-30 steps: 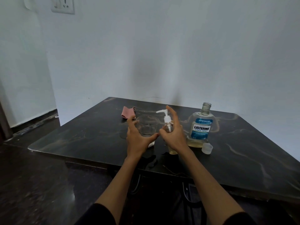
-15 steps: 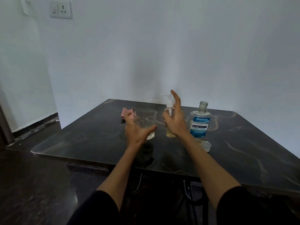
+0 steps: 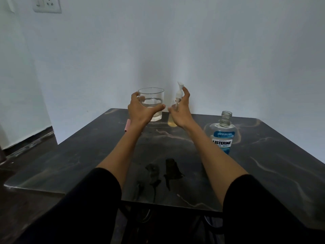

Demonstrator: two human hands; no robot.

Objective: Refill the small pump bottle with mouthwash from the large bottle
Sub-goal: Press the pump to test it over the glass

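Note:
My left hand (image 3: 140, 112) grips a clear glass (image 3: 152, 98) with a little clear liquid in it and holds it above the far part of the table. My right hand (image 3: 182, 111) holds the small pump bottle (image 3: 178, 95), also raised. Its white pump points up and yellowish liquid shows at its bottom. The large Listerine mouthwash bottle (image 3: 222, 138) stands uncapped on the dark table (image 3: 263, 155), to the right of my right forearm. Its cap is not visible.
A pink cloth (image 3: 127, 127) lies on the table, partly hidden behind my left wrist. Pale walls close off the back and the left, with a wall socket (image 3: 47, 5) at top left. The table's front edge is close to me.
Both hands have risen and moved away from me, lifting the glass and the pump bottle off the table. The large bottle has stayed put.

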